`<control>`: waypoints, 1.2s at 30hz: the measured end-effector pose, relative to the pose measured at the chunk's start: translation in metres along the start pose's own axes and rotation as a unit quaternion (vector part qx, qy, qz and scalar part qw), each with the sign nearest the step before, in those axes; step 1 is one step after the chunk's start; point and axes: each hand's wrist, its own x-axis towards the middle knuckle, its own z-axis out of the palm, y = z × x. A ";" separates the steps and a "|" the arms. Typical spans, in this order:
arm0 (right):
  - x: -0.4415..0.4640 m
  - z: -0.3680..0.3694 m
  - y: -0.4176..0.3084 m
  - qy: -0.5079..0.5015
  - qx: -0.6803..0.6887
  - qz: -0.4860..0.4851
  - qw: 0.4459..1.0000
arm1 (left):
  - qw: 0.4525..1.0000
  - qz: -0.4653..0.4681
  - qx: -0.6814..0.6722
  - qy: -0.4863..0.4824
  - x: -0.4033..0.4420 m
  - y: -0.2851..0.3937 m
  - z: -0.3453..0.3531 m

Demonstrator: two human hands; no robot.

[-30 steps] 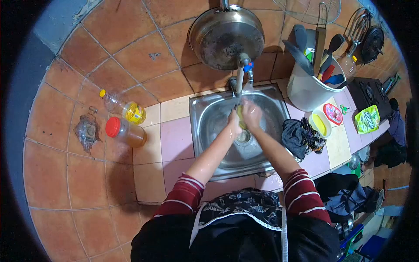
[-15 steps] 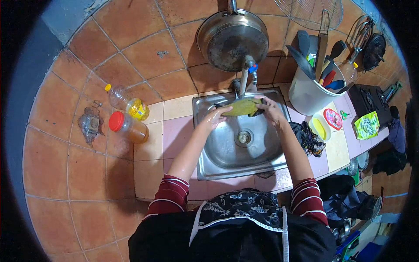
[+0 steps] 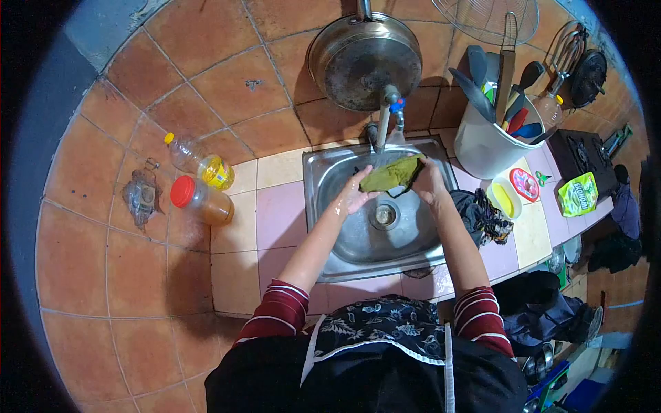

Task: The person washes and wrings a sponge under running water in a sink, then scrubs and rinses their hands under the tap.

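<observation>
Pinching the green cloth (image 3: 391,175) at either end, left hand (image 3: 354,192) and right hand (image 3: 431,182) hold it over the sink (image 3: 344,242) mid-frame, presumably so drips fall inside.

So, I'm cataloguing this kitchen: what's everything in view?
Sink: one, silver, centre
Clothlike item: one, olive, over sink
Tap: one, grey, behind sink
Pan: one, silver, above tap
Strainer: one, grey, upper right
Bucket: one, white, right
Utensils: several, mixed, in bucket
Jar: one, amber, left
Bottles: two, yellow-capped, either side
Bundle: one, dark, beside sink
Tub: one, white, beside bundle
Pouch: one, green, right
Clutter: uncounted, mixed, far right
Hands: two, bare, on item
</observation>
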 end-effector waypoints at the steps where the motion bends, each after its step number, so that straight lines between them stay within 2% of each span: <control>1: 0.013 -0.013 0.009 -0.023 0.046 -0.011 0.999 | 1.000 -0.001 0.000 -0.001 0.003 -0.004 0.001; 2: 0.017 -0.012 0.016 -0.013 0.001 -0.089 0.996 | 0.999 0.036 0.019 -0.008 0.008 -0.009 -0.001; 3: 0.019 -0.013 0.020 -0.013 0.001 -0.089 0.996 | 0.996 0.073 0.038 -0.015 0.014 -0.013 -0.005; 5: 0.012 -0.003 0.028 0.136 -0.090 -0.126 0.979 | 0.997 0.063 0.031 -0.031 0.020 -0.012 -0.005; 6: 0.012 -0.002 0.031 0.095 -0.096 -0.119 0.984 | 0.994 0.100 0.046 -0.014 0.022 -0.016 -0.005; 7: 0.010 0.003 0.031 0.096 -0.095 -0.115 0.984 | 0.989 0.136 0.061 0.005 0.015 -0.015 0.007; 8: 0.006 0.014 0.030 0.023 -0.019 -0.027 0.999 | 0.985 0.130 0.093 0.059 0.008 -0.015 0.021; 9: 0.002 0.024 0.031 -0.049 0.058 0.063 0.995 | 0.986 0.127 0.092 0.065 0.005 -0.016 0.029; 11: -0.002 0.030 0.038 -0.064 0.037 0.091 0.993 | 0.937 0.130 0.322 0.047 0.012 -0.020 0.030; 12: -0.005 0.032 0.040 -0.058 0.052 0.084 0.993 | 0.938 0.123 0.319 0.053 0.018 -0.019 0.027; 13: -0.008 0.036 0.039 -0.052 0.064 0.075 0.994 | 0.812 0.243 0.527 0.070 0.029 -0.018 0.019; 14: -0.017 0.044 0.035 -0.039 0.059 0.059 0.996 | 0.625 0.343 0.696 0.081 0.028 -0.019 0.017; 15: -0.013 0.032 0.034 -0.025 0.022 0.053 0.998 | 0.630 0.337 0.695 0.086 0.023 -0.024 0.015; 17: -0.036 0.050 0.022 -0.065 0.021 0.039 0.997 | 0.555 0.309 0.752 0.179 0.002 -0.017 0.034; 18: -0.033 0.038 0.021 -0.103 -0.008 0.071 0.992 | 0.580 0.299 0.735 0.187 -0.001 -0.017 0.038; 19: -0.035 0.034 0.019 -0.103 -0.009 0.073 0.992 | 0.581 0.299 0.734 0.188 -0.003 -0.019 0.040; 21: -0.039 0.028 0.017 -0.083 -0.164 0.051 0.982 | 0.558 0.357 0.731 0.162 -0.005 -0.022 0.045; 23: -0.049 0.032 0.014 -0.090 -0.143 0.028 0.985 | 0.560 0.385 0.718 0.147 -0.007 -0.027 0.047; 25: -0.057 0.036 0.011 -0.104 -0.099 -0.019 0.989 | 0.586 0.409 0.690 0.109 -0.005 -0.032 0.049; 26: -0.057 0.033 0.007 -0.136 -0.104 -0.016 0.985 | 0.610 0.428 0.664 0.062 -0.003 -0.034 0.049; 27: -0.056 0.033 0.005 -0.136 -0.104 -0.019 0.985 | 0.610 0.430 0.664 0.060 -0.002 -0.037 0.048; 29: -0.056 0.032 0.001 -0.102 -0.127 -0.055 0.985 | 0.679 0.368 0.633 0.056 -0.007 -0.044 0.051; 30: -0.047 0.016 -0.003 -0.081 -0.184 -0.045 0.979 | 0.728 0.323 0.603 0.053 -0.010 -0.046 0.053; 31: -0.048 0.015 -0.006 -0.078 -0.183 -0.048 0.979 | 0.727 0.323 0.603 0.049 -0.012 -0.048 0.055; 33: -0.047 0.015 -0.008 0.036 -0.159 0.009 0.987 | 0.813 0.213 0.538 0.063 -0.016 -0.050 0.058; 34: -0.046 0.012 -0.015 -0.008 -0.201 0.061 0.978 | 0.824 0.203 0.525 0.061 -0.019 -0.049 0.062; 35: -0.042 0.010 -0.012 -0.009 -0.200 0.062 0.978 | 0.824 0.202 0.526 0.062 -0.022 -0.049 0.065; 36: -0.037 0.010 -0.008 0.068 -0.229 0.042 0.970 | 0.854 0.170 0.488 0.062 -0.024 -0.049 0.068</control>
